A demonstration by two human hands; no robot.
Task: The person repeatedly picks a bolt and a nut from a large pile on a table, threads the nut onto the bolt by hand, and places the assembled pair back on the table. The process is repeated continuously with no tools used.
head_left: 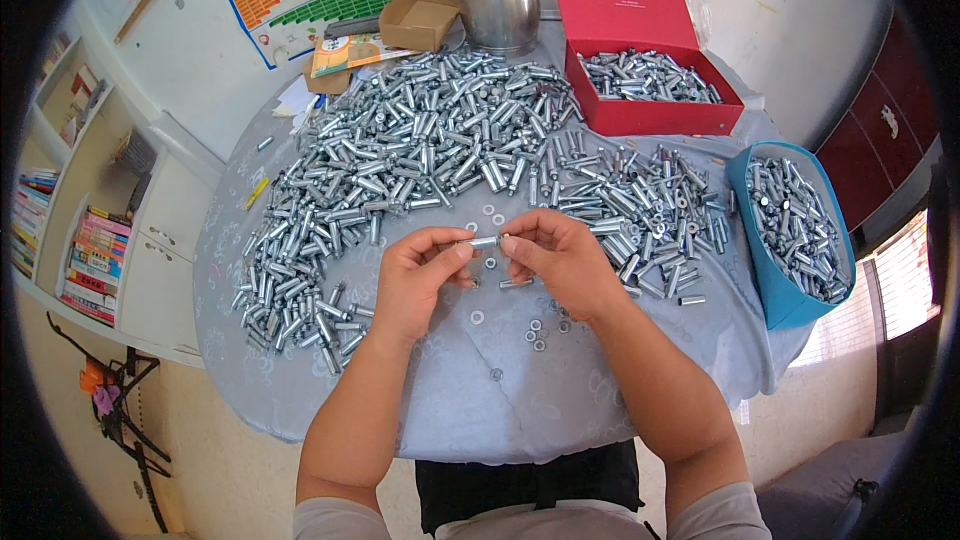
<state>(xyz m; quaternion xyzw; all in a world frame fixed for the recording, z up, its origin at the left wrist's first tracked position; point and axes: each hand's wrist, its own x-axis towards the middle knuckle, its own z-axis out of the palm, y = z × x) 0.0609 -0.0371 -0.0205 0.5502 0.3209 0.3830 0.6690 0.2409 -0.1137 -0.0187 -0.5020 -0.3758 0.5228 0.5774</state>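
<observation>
A silver expansion bolt (484, 242) lies level between my two hands, above the middle of the table. My left hand (425, 265) pinches its left end between thumb and fingers. On the right end, the fingertips of my right hand (562, 262) are closed; they partly hide that end. Beneath my hands are a short metal sleeve (514, 284) and a nut (490, 263). A flat washer (477, 318) lies nearer to me, with several hex nuts (535, 335) to its right.
A big heap of expansion bolts (430, 130) curves around the far and left sides. Looser sleeves and bolts (640, 205) spread rightward. A red box (655, 118) and a blue bin (800, 312) hold more. Behind stand a steel canister (497, 5) and a cardboard box (418, 18).
</observation>
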